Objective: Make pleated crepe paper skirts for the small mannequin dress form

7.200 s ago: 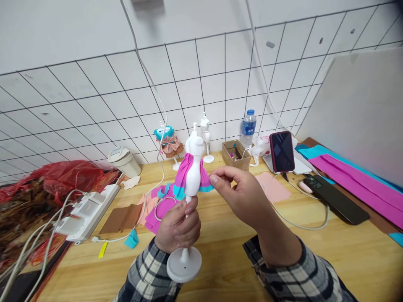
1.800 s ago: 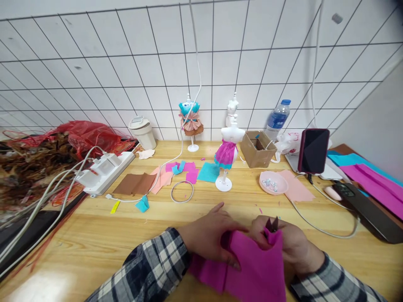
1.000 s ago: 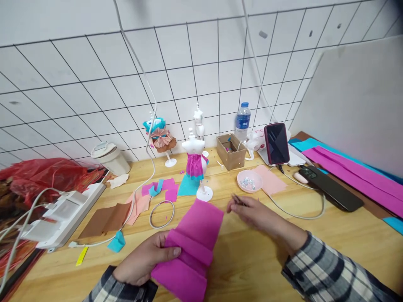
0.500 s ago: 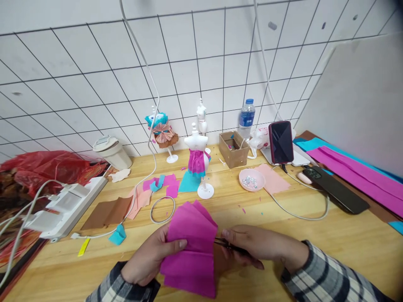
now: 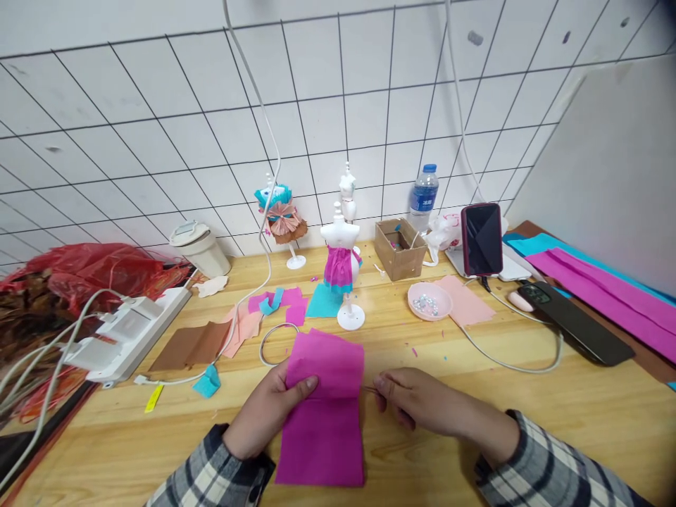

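Observation:
My left hand (image 5: 269, 408) pinches a folded magenta sheet (image 5: 324, 440), which looks like crepe paper, with the thumb on its front face. The sheet's lighter upper part folds over, and its lower part hangs flat. Just right of the sheet's edge, my right hand (image 5: 417, 401) is closed around small dark scissors (image 5: 370, 389). Only their thin tip shows, close to the paper; the fingers hide the rest. Beyond the sheet stands a white mini dress form (image 5: 341, 232) wearing a magenta and turquoise skirt (image 5: 339, 267).
Behind are two more dress forms, one dressed (image 5: 282, 215), one bare (image 5: 347, 193). To the right are a bead bowl (image 5: 429, 310), a cardboard box (image 5: 400, 257), a bottle (image 5: 424, 197) and phones (image 5: 481, 239). A power strip (image 5: 132, 338), cable and paper scraps (image 5: 193, 345) lie left.
The magenta sheet has opened out from a fanned bunch to a flatter, longer piece. My right hand has turned, so less of the scissors shows. The view has shifted slightly left.

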Motion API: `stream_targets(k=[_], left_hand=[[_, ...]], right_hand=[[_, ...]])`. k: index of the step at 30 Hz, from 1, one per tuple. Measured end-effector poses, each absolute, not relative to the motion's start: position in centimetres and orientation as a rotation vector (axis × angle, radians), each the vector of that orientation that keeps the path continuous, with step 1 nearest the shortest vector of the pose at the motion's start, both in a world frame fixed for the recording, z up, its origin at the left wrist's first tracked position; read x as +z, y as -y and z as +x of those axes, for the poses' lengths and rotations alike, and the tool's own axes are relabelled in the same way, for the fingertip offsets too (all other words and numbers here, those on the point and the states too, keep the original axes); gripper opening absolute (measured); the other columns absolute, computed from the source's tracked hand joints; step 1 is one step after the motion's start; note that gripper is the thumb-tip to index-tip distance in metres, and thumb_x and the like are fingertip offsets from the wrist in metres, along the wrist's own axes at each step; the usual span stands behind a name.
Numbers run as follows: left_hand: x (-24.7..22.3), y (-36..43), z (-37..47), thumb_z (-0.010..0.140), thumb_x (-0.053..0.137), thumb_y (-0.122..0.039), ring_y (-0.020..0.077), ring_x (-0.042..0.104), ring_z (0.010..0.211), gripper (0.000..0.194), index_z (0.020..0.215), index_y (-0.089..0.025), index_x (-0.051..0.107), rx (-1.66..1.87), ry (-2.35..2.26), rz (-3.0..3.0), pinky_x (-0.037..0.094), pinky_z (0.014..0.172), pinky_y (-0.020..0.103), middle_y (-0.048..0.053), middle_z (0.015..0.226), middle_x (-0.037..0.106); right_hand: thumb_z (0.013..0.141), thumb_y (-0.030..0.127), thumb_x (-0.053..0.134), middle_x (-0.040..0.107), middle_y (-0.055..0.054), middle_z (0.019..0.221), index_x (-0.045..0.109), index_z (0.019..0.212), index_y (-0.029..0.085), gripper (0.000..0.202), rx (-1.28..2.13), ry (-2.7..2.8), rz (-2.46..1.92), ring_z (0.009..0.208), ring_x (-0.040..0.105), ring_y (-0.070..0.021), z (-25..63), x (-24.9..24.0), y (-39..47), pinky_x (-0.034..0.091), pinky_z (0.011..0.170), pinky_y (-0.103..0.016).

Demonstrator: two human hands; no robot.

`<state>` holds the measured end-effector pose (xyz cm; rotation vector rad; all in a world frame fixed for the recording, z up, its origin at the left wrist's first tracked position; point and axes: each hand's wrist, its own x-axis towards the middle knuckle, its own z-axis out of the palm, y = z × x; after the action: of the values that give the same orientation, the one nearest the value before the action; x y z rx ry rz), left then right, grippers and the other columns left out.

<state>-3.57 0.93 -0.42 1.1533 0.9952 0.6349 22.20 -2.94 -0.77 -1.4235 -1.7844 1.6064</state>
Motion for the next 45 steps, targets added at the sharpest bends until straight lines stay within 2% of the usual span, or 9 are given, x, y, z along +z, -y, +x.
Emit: stream_targets(k=[6,10,16,23,28,34,41,45], left_hand=[[-0.4,-0.5,-2.5,0.071,0.079,-0.032,0.0267,0.062,0.108,0.054,0.12,-0.019,0.059,0.644,-1.051,1.411,0.049,0.095,0.037,0.009,0.119,0.068],[-0.6,-0.6,-2.3,0.075,0.075,-0.037,0.028,0.063,0.108,0.054,0.122,-0.018,0.056,0.705,-1.119,1.345,0.051,0.093,0.04,0.01,0.125,0.066],[-0.4,-0.7,-2.3,0.075,0.074,-0.04,0.0284,0.064,0.106,0.053,0.119,-0.017,0.057,0.741,-1.138,1.222,0.053,0.088,0.039,0.01,0.123,0.066],[-0.2,-0.3,-1.9,0.074,0.075,-0.038,0.0275,0.066,0.1,0.051,0.117,-0.017,0.058,0.746,-1.104,1.181,0.054,0.086,0.038,0.007,0.1,0.074],[-0.2,-0.4,-1.9,0.075,0.074,-0.038,0.0267,0.066,0.101,0.047,0.115,-0.018,0.059,0.741,-1.085,1.189,0.054,0.086,0.037,0.008,0.112,0.071],[-0.2,-0.4,-1.8,0.077,0.073,-0.037,0.0264,0.066,0.102,0.055,0.124,-0.019,0.053,0.73,-1.051,1.209,0.052,0.09,0.039,0.009,0.12,0.068],[-0.2,-0.3,-1.8,0.076,0.074,-0.035,0.0271,0.066,0.101,0.056,0.125,-0.017,0.052,0.718,-1.04,1.187,0.051,0.091,0.04,0.011,0.123,0.066],[-0.2,-0.3,-1.8,0.076,0.074,-0.035,0.0259,0.067,0.097,0.054,0.123,-0.017,0.052,0.706,-1.03,1.174,0.052,0.091,0.041,0.011,0.121,0.067]], right_hand=[[0.099,0.052,0.023,0.058,-0.001,0.069,0.059,0.075,0.02,0.054,1.313,1.928,-1.363,0.065,0.053,-0.0158,21.9,-1.4,3.0,0.037,0.061,-0.026],[0.099,0.049,0.03,0.063,-0.003,0.075,0.059,0.075,0.02,0.047,1.152,1.982,-1.536,0.072,0.056,-0.0188,23.0,-1.1,2.6,0.036,0.064,-0.028],[0.1,0.048,0.028,0.059,-0.001,0.066,0.065,0.08,0.02,0.051,1.274,1.984,-1.546,0.065,0.054,-0.0159,23.7,-0.6,2.2,0.037,0.063,-0.027],[0.1,0.048,0.025,0.059,-0.002,0.073,0.055,0.075,0.019,0.049,1.222,2.014,-1.493,0.07,0.054,-0.0165,22.5,-1.0,2.5,0.036,0.063,-0.027],[0.099,0.048,0.026,0.056,-0.001,0.072,0.05,0.073,0.019,0.046,1.208,2.011,-1.493,0.069,0.051,-0.0159,22.7,-1.3,2.4,0.033,0.061,-0.027],[0.098,0.05,0.027,0.05,0.001,0.067,0.045,0.069,0.02,0.046,1.238,1.978,-1.499,0.065,0.046,-0.0143,23.1,-1.6,2.3,0.03,0.058,-0.026],[0.098,0.053,0.028,0.056,-0.001,0.07,0.057,0.074,0.018,0.051,1.308,1.955,-1.433,0.068,0.053,-0.0153,22.5,-1.7,2.2,0.032,0.059,-0.026],[0.098,0.053,0.03,0.058,-0.001,0.069,0.058,0.074,0.018,0.051,1.3,1.982,-1.455,0.067,0.053,-0.0155,22.5,-1.7,2.2,0.032,0.059,-0.026]])
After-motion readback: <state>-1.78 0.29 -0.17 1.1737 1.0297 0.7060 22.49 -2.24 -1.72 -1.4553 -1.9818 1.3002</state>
